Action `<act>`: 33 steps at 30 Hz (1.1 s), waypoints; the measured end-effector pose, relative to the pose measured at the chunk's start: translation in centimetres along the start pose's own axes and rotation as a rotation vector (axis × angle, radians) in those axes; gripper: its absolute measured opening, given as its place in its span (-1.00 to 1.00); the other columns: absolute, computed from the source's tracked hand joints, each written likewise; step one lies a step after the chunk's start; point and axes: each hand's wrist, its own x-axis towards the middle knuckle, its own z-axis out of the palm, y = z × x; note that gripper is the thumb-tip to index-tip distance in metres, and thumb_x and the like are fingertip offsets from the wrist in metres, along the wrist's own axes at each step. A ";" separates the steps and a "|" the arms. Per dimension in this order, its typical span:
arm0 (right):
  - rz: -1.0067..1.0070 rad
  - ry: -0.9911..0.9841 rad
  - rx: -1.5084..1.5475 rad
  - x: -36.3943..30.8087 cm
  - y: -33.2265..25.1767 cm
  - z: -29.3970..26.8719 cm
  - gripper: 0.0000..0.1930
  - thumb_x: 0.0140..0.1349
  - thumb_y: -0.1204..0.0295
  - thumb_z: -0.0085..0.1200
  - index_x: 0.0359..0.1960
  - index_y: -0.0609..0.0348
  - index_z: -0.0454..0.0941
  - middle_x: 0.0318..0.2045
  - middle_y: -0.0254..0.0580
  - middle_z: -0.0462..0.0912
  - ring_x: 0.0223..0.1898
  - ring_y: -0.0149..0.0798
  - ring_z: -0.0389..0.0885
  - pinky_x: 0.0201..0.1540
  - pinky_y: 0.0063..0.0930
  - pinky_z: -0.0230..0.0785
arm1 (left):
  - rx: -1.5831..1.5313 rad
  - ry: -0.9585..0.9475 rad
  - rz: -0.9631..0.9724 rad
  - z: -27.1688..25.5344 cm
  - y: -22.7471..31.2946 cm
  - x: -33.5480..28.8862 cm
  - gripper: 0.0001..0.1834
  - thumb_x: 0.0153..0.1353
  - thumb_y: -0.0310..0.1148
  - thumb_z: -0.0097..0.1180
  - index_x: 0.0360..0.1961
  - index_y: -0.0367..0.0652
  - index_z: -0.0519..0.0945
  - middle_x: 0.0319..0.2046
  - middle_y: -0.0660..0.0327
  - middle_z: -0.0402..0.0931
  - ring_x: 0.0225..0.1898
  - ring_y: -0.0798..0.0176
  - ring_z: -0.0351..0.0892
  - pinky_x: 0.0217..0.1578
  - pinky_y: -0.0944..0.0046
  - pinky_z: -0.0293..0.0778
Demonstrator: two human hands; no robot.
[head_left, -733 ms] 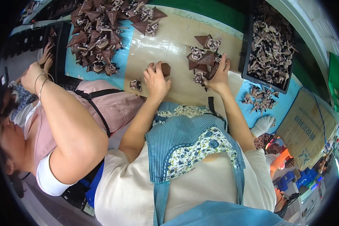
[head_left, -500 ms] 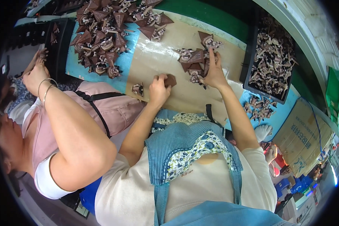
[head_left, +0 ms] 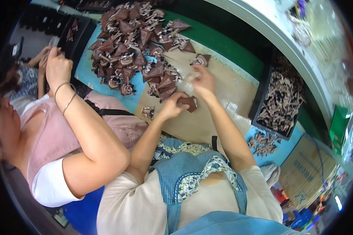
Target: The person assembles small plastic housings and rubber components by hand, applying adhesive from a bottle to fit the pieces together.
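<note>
My left hand [head_left: 172, 107] is closed on a flat brown angular piece [head_left: 190, 104] just above the tan sheet. My right hand [head_left: 204, 81] is beyond it, its fingers smeared by motion, so whether they hold anything is unclear. Just past those fingertips lies a brown-and-beige figurine [head_left: 200, 60]. Left of my hands, several similar figurines with brown pointed parts [head_left: 165, 87] lie against a large heaped pile [head_left: 123, 47]. A small single figure piece [head_left: 148, 112] rests near the sheet's left edge.
A black bin [head_left: 256, 113] full of small beige and dark parts stands at the right. Loose parts [head_left: 264, 143] lie in front of it on the blue surface, near a cardboard box [head_left: 308, 168]. At my left, a co-worker's bent arm [head_left: 94, 137] comes close to mine.
The group of figurines beside my right hand has shifted left to the pile's edge. My right hand has moved left, leaving one figurine behind. My left hand still grips the brown piece.
</note>
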 end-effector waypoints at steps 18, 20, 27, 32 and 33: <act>-0.065 0.018 -0.019 1.9 1.9 0.0 -0.20 -0.11 0.77 -0.19 0.31 0.11 0.05 0.23 -0.03 0.20 0.14 -0.16 0.37 -0.02 -0.45 0.35 | -0.005 0.360 0.173 -1.9 0.7 0.8 -0.63 -0.09 -0.45 0.30 -0.21 -0.23 0.48 -0.21 -0.01 0.53 -0.19 -0.05 0.54 -0.16 0.14 0.44; -0.089 0.072 -0.022 -1.4 2.3 -1.7 -0.32 -0.06 0.76 -0.19 0.22 0.17 0.19 0.16 -0.06 0.31 0.08 -0.23 0.42 -0.01 -0.48 0.35 | -0.157 0.238 -0.026 -0.8 1.5 0.0 -0.63 -0.05 -0.42 0.30 -0.21 -0.25 0.47 -0.29 0.02 0.56 -0.25 0.03 0.57 -0.21 0.17 0.46; 0.019 0.061 0.247 -16.9 8.2 -4.1 -0.59 0.09 0.69 -0.10 0.04 0.28 0.36 -0.10 -0.14 0.54 -0.04 -0.27 0.52 0.05 -0.43 0.35 | -0.446 0.070 -0.352 7.3 -0.5 -0.3 -0.56 0.13 -0.38 0.18 0.00 -0.19 0.29 -0.31 0.07 0.54 -0.41 0.27 0.57 -0.34 0.27 0.48; 0.123 -0.047 0.431 -25.3 13.9 -3.3 -0.61 0.10 0.67 -0.02 0.02 0.25 0.38 -0.17 -0.12 0.55 -0.17 -0.32 0.54 0.00 -0.43 0.37 | -0.145 0.135 -0.282 7.0 -0.7 -0.4 -0.60 0.16 -0.27 0.12 -0.01 -0.18 0.39 -0.20 -0.05 0.53 -0.20 0.09 0.56 -0.17 0.13 0.45; 0.154 -0.055 0.481 -26.2 16.4 -3.2 -0.61 0.10 0.61 0.05 0.02 0.24 0.39 -0.18 -0.10 0.56 -0.17 -0.31 0.55 -0.01 -0.44 0.37 | 0.023 0.160 -0.282 6.7 -0.1 -0.7 -0.58 0.19 -0.17 0.05 -0.02 -0.20 0.40 -0.14 -0.08 0.49 -0.10 0.02 0.49 -0.08 0.08 0.38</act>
